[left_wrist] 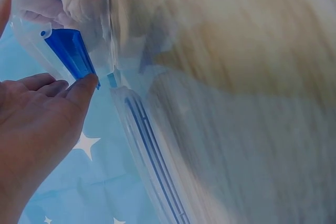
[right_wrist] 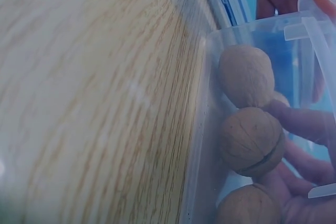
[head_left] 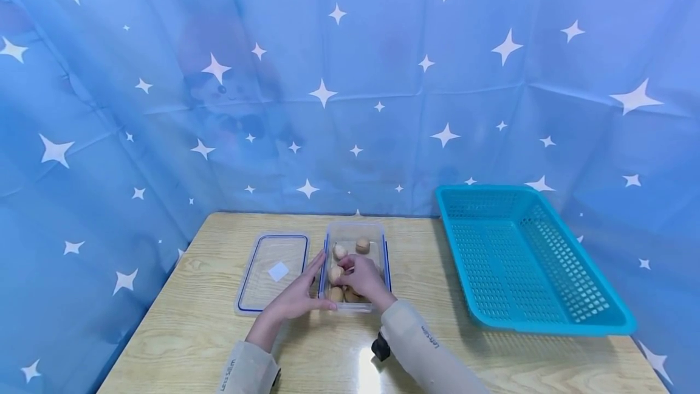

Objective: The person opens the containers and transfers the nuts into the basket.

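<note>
- The clear container (head_left: 355, 228) sits on the table (head_left: 180, 321), in the lower middle of the head frame, its top uncovered.
- Several walnuts lie in it: one by the far wall (head_left: 363, 244), one at the left wall (head_left: 340, 252), others along the near end, partly hidden by the right hand (head_left: 364, 276).
- That hand reaches inside, thumb and fingers curled together on a walnut (head_left: 335, 275) at the container's left side.
- The left hand (head_left: 298, 300) has thumb and fingers spread apart, resting against the container's left side; the left wrist view shows fingertips at a blue clasp (left_wrist: 72, 53).
- The blue-edged lid (head_left: 257, 278) lies flat just left of the container, a white square label (head_left: 278, 271) on it.
- A turquoise basket (head_left: 569, 328) with perforated floor and walls stands at the right of the frame.
</note>
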Demonstrator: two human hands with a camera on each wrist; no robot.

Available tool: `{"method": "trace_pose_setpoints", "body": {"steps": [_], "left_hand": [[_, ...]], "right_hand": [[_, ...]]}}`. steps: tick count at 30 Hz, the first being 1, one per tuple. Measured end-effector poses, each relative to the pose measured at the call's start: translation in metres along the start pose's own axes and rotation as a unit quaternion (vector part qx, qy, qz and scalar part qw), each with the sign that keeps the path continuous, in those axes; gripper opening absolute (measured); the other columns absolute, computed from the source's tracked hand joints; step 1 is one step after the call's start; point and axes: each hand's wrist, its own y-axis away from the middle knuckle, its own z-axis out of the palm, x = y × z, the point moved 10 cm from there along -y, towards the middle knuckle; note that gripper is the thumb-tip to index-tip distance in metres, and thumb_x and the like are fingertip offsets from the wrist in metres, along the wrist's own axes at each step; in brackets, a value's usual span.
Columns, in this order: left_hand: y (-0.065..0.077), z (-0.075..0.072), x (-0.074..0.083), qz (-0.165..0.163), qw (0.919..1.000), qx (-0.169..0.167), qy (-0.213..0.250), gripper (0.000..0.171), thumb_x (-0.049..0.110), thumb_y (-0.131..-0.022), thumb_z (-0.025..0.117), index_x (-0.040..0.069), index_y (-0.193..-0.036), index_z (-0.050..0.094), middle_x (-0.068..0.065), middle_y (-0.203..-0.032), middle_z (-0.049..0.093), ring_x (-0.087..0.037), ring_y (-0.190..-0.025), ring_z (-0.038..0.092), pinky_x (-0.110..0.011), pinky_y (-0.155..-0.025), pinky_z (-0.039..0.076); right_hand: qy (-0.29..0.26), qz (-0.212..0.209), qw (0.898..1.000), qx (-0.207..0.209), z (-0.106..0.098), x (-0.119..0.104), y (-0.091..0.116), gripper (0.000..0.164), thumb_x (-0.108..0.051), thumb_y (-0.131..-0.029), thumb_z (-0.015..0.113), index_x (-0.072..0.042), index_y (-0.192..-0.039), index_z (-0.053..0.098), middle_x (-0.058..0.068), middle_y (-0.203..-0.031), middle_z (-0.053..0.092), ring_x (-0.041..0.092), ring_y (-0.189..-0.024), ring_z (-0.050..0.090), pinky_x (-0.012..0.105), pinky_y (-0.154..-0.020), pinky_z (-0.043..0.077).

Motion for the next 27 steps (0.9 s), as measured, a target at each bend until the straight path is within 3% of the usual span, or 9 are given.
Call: {"method": "trace_pose_setpoints", "body": {"steps": [12,21,27], "left_hand": [[0.001,-0.002,0.000,-0.010,0.9999,-0.001,-0.008,0.119,0.044,-0.078,0.083,0.014,-0.162,0.004,-0.009,-0.170,-0.001,-0.038,-0.155,0.004,-0.063,-0.122,0.017],[-0.001,-0.003,0.001,-0.004,0.9999,0.002,-0.014,0.119,0.041,-0.078,0.084,0.012,-0.162,0.004,-0.012,-0.169,0.000,-0.039,-0.155,0.005,-0.063,-0.122,0.017],[0.000,-0.003,0.002,-0.007,0.9998,0.001,-0.017,0.117,0.037,-0.079,0.084,0.013,-0.162,0.005,-0.009,-0.170,0.000,-0.037,-0.156,0.003,-0.061,-0.123,0.015]], "right_hand": [[-0.066,-0.012,0.997,0.044,-0.020,-0.018,0.005,0.033,-0.011,-0.087,0.076,-0.004,-0.119,0.068,0.015,-0.115,0.071,0.032,-0.105,0.069,0.038,-0.081,0.061],[-0.083,-0.052,0.993,0.068,-0.057,-0.052,0.008,0.033,-0.011,-0.088,0.076,-0.008,-0.120,0.068,0.013,-0.117,0.070,0.032,-0.107,0.068,0.041,-0.087,0.060],[-0.077,-0.062,0.991,0.091,-0.093,-0.068,0.013,0.038,-0.010,-0.088,0.075,-0.007,-0.125,0.067,0.015,-0.122,0.069,0.033,-0.111,0.067,0.039,-0.083,0.061]]}}
